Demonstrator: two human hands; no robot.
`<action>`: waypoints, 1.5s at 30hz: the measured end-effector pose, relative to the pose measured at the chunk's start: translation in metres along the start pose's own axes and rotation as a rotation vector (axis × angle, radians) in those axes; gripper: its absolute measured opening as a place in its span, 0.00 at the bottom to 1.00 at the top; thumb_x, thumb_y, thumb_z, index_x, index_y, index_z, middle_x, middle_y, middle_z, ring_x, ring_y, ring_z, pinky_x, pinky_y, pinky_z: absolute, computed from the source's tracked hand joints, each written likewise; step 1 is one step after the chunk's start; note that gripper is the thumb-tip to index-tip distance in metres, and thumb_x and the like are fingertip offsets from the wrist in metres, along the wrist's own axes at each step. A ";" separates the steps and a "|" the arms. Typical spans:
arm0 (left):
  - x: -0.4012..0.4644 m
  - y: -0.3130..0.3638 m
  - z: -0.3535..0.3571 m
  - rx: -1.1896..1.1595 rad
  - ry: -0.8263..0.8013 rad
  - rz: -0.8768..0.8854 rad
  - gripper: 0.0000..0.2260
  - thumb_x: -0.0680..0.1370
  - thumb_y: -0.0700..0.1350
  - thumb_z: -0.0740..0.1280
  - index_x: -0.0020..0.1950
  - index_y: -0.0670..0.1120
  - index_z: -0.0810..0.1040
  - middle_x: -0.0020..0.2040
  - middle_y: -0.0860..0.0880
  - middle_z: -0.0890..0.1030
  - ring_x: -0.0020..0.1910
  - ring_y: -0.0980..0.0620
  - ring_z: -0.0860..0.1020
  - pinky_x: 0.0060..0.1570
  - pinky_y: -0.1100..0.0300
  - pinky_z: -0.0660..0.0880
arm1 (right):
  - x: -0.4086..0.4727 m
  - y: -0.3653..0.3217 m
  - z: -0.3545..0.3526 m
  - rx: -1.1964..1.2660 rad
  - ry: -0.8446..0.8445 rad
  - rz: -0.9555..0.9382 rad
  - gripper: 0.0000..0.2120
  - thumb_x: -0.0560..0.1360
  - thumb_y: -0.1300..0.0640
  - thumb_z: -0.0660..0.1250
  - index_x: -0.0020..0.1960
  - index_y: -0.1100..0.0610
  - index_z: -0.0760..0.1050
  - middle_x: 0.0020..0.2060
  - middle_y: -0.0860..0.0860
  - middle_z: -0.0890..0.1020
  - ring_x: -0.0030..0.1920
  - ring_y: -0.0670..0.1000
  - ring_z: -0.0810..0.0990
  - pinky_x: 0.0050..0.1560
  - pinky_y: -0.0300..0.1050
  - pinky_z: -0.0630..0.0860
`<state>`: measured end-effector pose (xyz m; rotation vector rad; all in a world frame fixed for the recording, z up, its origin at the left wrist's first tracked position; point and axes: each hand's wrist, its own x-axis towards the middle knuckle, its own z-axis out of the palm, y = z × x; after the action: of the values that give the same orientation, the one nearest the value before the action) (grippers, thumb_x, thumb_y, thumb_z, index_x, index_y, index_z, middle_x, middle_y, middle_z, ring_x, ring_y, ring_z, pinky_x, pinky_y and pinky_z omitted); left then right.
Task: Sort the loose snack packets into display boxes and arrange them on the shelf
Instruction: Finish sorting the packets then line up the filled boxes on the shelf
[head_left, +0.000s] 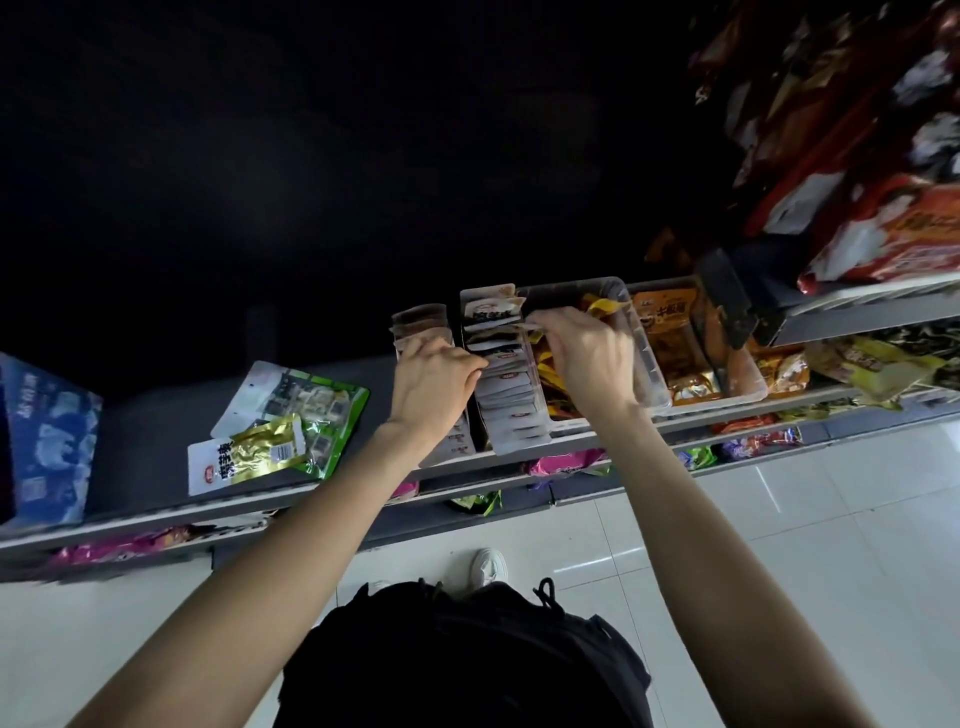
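The clear plastic box (644, 358) looks smooth and see-through, with shiny foil packets (670, 332) of orange just right of it. Left of the box, small white packets (511, 400) look like matt plastic film. Further left, a green bag (311, 410) is glossy and a gold pouch (260, 447) crinkled and metallic. The grey shelf (156, 441) under the box looks matt; the white floor tiles (779, 519) below shine
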<state>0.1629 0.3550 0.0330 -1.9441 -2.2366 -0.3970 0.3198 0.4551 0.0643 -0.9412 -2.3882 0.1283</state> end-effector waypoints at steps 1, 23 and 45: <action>0.000 -0.001 0.000 0.007 0.002 0.007 0.05 0.71 0.48 0.73 0.46 0.54 0.85 0.40 0.54 0.84 0.45 0.49 0.80 0.49 0.57 0.72 | 0.005 -0.004 0.006 -0.058 -0.062 -0.026 0.18 0.64 0.71 0.71 0.49 0.54 0.82 0.39 0.51 0.84 0.30 0.54 0.81 0.23 0.41 0.74; -0.011 -0.018 -0.015 -0.229 0.092 -0.036 0.07 0.75 0.50 0.67 0.50 0.51 0.82 0.46 0.53 0.84 0.48 0.50 0.79 0.47 0.56 0.68 | 0.013 -0.035 0.030 -0.234 -0.137 0.084 0.05 0.69 0.59 0.73 0.45 0.57 0.83 0.50 0.59 0.80 0.52 0.63 0.76 0.49 0.55 0.74; -0.186 -0.289 0.013 -0.538 -0.505 -0.876 0.23 0.73 0.48 0.72 0.66 0.45 0.71 0.59 0.45 0.78 0.58 0.46 0.75 0.54 0.56 0.71 | -0.055 -0.251 0.191 -0.012 -0.937 0.137 0.22 0.80 0.48 0.56 0.73 0.50 0.62 0.70 0.53 0.64 0.69 0.56 0.65 0.66 0.52 0.64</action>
<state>-0.0944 0.1470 -0.0607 -1.1632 -3.5705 -0.7197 0.0994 0.2528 -0.0494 -1.2302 -3.1412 0.7504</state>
